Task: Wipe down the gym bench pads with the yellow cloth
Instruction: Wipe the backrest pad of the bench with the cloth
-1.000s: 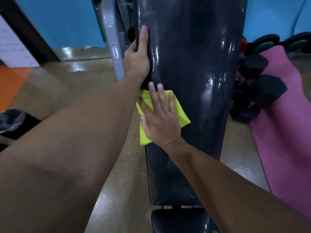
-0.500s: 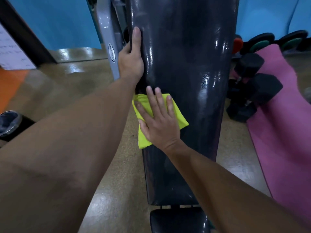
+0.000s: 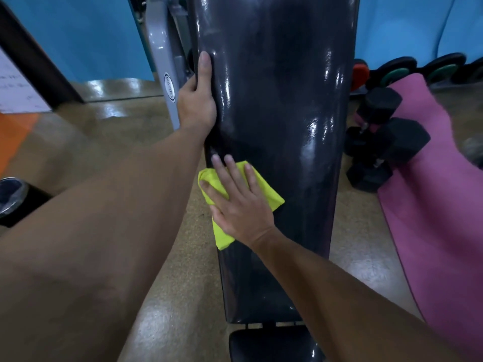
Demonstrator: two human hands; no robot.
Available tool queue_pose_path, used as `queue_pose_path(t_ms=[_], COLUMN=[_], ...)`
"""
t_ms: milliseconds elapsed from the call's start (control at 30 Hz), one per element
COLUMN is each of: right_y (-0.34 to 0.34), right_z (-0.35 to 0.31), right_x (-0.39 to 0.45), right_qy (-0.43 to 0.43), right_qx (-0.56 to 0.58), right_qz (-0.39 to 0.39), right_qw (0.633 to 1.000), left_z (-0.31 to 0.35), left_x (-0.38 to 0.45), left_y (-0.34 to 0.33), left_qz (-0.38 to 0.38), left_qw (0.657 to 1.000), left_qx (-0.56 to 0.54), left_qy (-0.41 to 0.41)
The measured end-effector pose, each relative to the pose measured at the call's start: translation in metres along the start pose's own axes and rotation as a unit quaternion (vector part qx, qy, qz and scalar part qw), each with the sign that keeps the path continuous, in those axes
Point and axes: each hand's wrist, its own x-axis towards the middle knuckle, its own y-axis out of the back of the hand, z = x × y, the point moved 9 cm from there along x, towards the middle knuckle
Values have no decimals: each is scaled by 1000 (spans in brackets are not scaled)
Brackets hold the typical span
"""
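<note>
The long black back pad (image 3: 282, 100) of the gym bench runs up the middle of the view, glossy and tilted upward. Below it sits the black seat pad (image 3: 266, 346). My left hand (image 3: 197, 100) grips the back pad's left edge, thumb lying on the front face and fingers wrapped behind. My right hand (image 3: 237, 202) presses flat, fingers straight, on the folded yellow cloth (image 3: 268, 193) at the pad's left side. One corner of the cloth hangs off the pad's edge.
A grey metal frame upright (image 3: 164, 61) stands just left of the pad. Black hex dumbbells (image 3: 386, 142) and a pink mat (image 3: 439, 205) lie to the right, with weight plates (image 3: 397, 71) behind. A black round bin (image 3: 13, 199) sits at the far left on the tan floor.
My right hand has slid the yellow cloth a little down the pad's left side. My left hand keeps the same hold on the pad's edge.
</note>
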Motion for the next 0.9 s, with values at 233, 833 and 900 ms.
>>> queue_pose_path(t_ms=[233, 833, 900], right_y=[21, 33, 28], right_z=[83, 117, 108], right_x=[-45, -43, -48], right_qy=[-144, -221, -179], right_qx=[8, 31, 30], right_qz=[31, 58, 38], right_qw=[989, 973, 983], left_z=[-3, -73, -71], left_x=[-3, -60, -59], left_y=[0, -2, -3], left_qz=[-13, -38, -50], left_qw=[1000, 998, 997], left_qx=[-21, -55, -54], left_qy=[13, -3, 0])
